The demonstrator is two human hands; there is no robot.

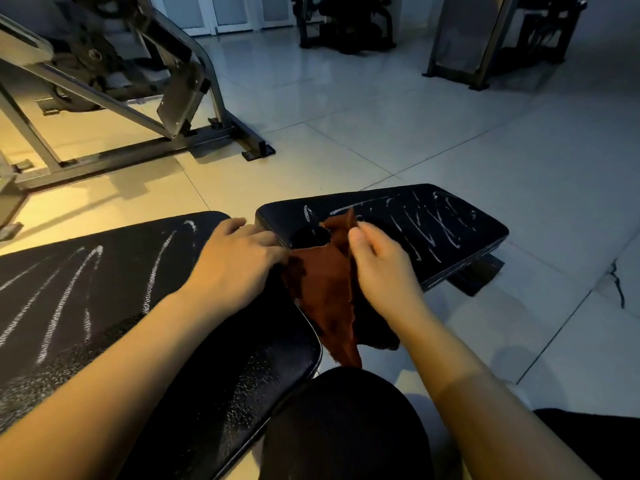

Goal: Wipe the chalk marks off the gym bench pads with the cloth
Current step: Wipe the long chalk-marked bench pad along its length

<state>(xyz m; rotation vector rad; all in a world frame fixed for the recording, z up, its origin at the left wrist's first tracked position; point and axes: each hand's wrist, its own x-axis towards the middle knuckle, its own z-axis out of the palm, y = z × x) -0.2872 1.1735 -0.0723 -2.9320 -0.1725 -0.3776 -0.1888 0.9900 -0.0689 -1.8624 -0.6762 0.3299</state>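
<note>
Cloth (323,289), rust-brown, is hanging over the gap between the two black bench pads. Left hand (239,261) is pinching its left edge in a curled grip above the near pad (121,306); right hand (377,268) is pinching its upper right fold between thumb and fingers. Chalk marks (436,223) are streaking the far pad (398,223) and the near one.

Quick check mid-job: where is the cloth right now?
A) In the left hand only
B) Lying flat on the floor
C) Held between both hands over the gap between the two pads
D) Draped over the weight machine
C: the left hand and right hand both grip the brown cloth between the long pad and the short pad, both chalk-marked.
</note>
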